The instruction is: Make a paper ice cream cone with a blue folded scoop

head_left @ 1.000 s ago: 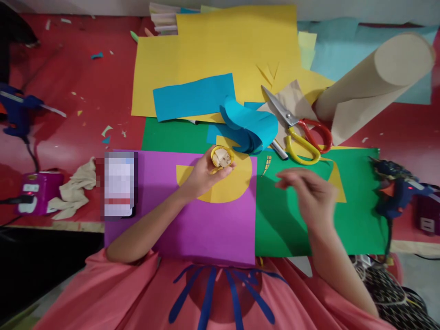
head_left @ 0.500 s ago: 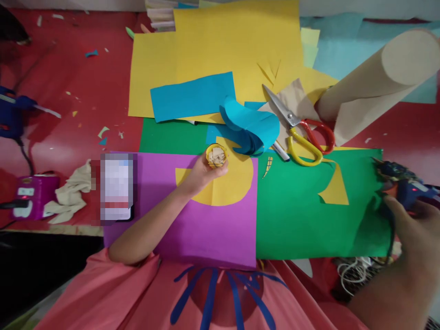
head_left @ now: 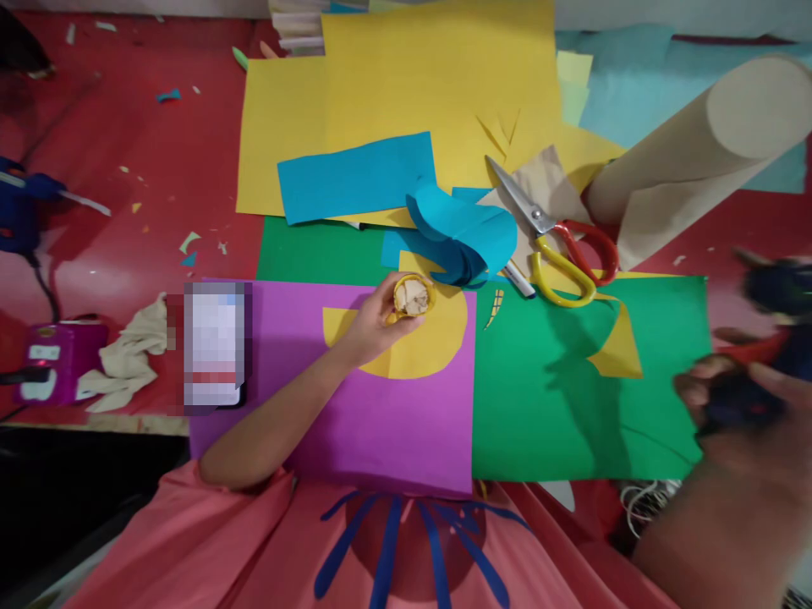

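In the head view, motion blurs the right hand (head_left: 754,436) and the gun (head_left: 742,399) around which its fingers are curled; the gun's tip is hard to make out. The left hand (head_left: 374,323) pinches a yellow cup (head_left: 415,313) above the yellow paper (head_left: 431,351). Crumpled beige paper (head_left: 412,296) fills this cup, which has shifted slightly rightward since half a second ago.

Red table (head_left: 114,135) carrying green sheet (head_left: 520,414), purple box (head_left: 67,351).
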`<state>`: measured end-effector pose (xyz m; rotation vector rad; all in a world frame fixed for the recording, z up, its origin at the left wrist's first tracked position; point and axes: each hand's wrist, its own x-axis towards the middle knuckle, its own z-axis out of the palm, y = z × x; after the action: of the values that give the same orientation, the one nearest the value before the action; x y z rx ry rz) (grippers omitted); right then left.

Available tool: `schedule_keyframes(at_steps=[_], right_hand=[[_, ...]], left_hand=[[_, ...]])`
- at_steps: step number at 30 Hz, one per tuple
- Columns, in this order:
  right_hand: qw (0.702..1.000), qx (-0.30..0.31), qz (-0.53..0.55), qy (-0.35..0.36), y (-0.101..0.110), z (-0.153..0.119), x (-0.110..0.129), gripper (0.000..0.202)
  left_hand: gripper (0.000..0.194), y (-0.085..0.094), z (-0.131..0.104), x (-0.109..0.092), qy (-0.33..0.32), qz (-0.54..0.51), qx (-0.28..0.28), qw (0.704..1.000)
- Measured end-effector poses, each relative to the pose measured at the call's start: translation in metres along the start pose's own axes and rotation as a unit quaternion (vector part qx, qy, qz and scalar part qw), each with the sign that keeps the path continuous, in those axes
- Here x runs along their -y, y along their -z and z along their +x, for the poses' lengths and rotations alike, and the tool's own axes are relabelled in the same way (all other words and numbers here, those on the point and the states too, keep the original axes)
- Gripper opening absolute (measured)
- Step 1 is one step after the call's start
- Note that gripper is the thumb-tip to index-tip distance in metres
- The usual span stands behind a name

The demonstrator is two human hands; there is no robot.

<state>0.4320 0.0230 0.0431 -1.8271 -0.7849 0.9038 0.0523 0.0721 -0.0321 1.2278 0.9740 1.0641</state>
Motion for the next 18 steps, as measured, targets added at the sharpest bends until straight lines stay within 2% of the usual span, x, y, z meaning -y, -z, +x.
schedule_keyframes(at_steps=[2,4,6,8,10,13,18], right_hand=[[0.991,0.109,0.068,-0.036,-0.027,-0.02,0.007,0.024],[0.967,0.227,0.109,-0.049,-0.053,-0.035,0.009,0.025],[0.939,0.311,0.13,-0.067,-0.075,-0.043,0.008,0.022],[0.926,0.353,0.111,-0.072,-0.091,-0.049,0.007,0.021],[0.925,0.368,0.084,-0.053,-0.102,-0.052,0.009,0.022],[0.924,0.377,0.061,-0.015,-0.113,-0.055,0.016,0.024],[0.912,0.408,0.034,0.019,-0.126,-0.057,0.026,0.027]], left_hand=[[0.034,0.002,-0.001,0.003,-0.007,0.023,0.005,1.0],[0.033,0.002,-0.002,0.003,-0.01,0.042,0.014,0.999],[0.034,0.003,-0.004,0.002,-0.01,0.05,0.023,0.998],[0.035,0.003,-0.005,0.001,0.0,0.055,0.031,0.998],[0.037,0.003,-0.007,0.0,0.019,0.07,0.041,0.997],[0.042,0.003,-0.009,0.001,0.033,0.098,0.043,0.994],[0.049,0.002,-0.008,0.004,0.015,0.112,0.034,0.993]])
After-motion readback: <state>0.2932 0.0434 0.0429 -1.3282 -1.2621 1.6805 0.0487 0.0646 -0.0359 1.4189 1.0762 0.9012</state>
